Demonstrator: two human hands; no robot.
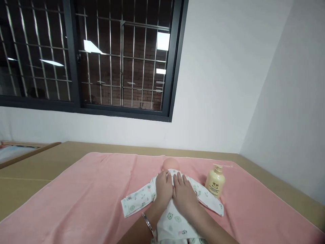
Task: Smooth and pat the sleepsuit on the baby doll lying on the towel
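A baby doll (171,165) in a white printed romper (172,217) lies on its back on a pink towel (83,200), head pointing away from me. My left hand (164,188) and my right hand (183,194) rest side by side on the doll's chest, fingers stretched flat on the cloth and holding nothing. A metal bangle (148,222) sits on my left wrist. One empty romper sleeve (135,200) spreads out to the left, the other sleeve (212,203) to the right.
A cream pump bottle (215,182) stands upright on the towel just right of the doll. The towel covers a tan table (30,169). White walls meet in a corner at the back right, and a dark barred window (101,57) is above.
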